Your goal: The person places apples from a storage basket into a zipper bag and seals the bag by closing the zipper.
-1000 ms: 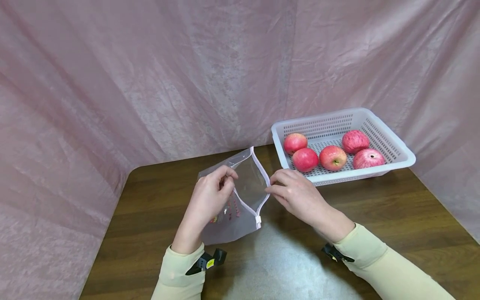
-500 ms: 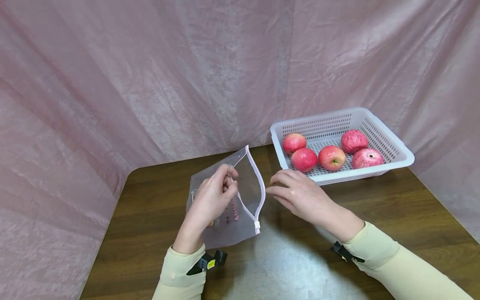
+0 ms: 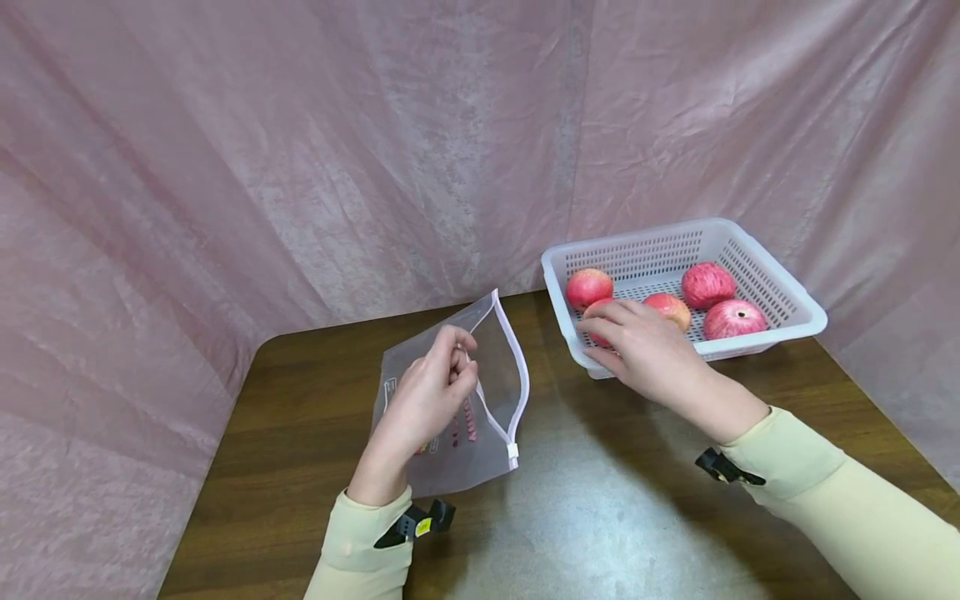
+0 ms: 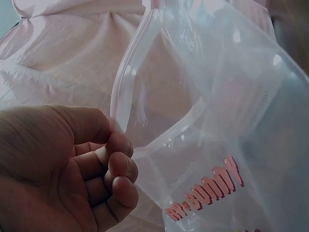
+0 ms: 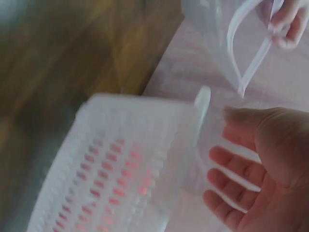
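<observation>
My left hand (image 3: 429, 392) pinches the near edge of a clear zip bag (image 3: 442, 467) between thumb and forefinger, and the bag's mouth gapes to the right. Red lettering shows on the bag (image 4: 260, 145) in the left wrist view. My right hand (image 3: 648, 350) hovers over the front left rim of a white plastic basket (image 3: 780, 279), its fingers loosely spread and holding nothing. Below those fingers lies a partly hidden red apple (image 3: 600, 333). Another apple (image 3: 670, 308) shows behind the hand. In the right wrist view the right hand (image 5: 260, 164) is beside the basket wall (image 5: 130, 125).
Inside the basket are more apples: one at the back left (image 3: 588, 288), and two at the right, a rear apple (image 3: 708, 285) and a front apple (image 3: 734, 320). The brown wooden table (image 3: 300, 467) meets a pink curtain (image 3: 420, 167) behind and at the sides.
My right hand has left the bag's zip edge and moved right, to above the basket's front left. The left hand keeps its grip on the bag, whose free edge swung slightly left.
</observation>
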Action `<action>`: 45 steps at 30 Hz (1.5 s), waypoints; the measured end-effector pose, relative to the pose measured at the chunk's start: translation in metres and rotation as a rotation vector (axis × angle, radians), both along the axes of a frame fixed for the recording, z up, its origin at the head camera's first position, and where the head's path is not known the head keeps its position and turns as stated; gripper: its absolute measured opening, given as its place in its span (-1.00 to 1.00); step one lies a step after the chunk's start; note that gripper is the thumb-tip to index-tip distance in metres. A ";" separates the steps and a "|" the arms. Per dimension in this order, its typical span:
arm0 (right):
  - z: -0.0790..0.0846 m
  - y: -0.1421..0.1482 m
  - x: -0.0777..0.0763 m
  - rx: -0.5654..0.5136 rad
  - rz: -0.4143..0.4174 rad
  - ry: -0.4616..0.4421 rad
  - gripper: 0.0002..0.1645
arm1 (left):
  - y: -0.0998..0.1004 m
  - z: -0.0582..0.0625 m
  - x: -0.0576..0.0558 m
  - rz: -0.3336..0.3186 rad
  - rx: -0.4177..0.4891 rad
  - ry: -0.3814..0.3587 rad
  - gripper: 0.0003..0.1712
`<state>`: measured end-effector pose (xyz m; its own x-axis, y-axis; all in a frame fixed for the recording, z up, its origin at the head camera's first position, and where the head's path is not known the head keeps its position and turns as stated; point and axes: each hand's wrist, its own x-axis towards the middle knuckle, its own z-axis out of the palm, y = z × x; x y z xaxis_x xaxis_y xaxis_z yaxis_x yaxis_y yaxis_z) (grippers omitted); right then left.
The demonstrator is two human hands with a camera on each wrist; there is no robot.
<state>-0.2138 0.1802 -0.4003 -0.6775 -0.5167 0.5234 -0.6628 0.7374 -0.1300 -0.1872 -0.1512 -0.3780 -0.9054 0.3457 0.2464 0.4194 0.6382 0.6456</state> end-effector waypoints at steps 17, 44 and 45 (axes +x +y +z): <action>0.020 0.015 -0.038 0.157 -0.311 -0.413 -0.19 | 0.000 0.000 0.002 -0.011 0.020 0.000 -0.68; 0.002 0.012 -0.069 0.255 -0.454 -0.570 -0.15 | 0.000 0.000 0.000 -0.027 0.031 0.004 -0.67; 0.002 0.012 -0.070 0.254 -0.457 -0.571 -0.16 | 0.000 0.000 0.000 -0.026 0.030 0.003 -0.67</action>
<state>-0.2834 0.1918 -0.3984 -0.9817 -0.1779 -0.0682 -0.1662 0.9746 -0.1503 -0.1868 -0.1508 -0.3775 -0.8953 0.3618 0.2599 0.4378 0.6070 0.6632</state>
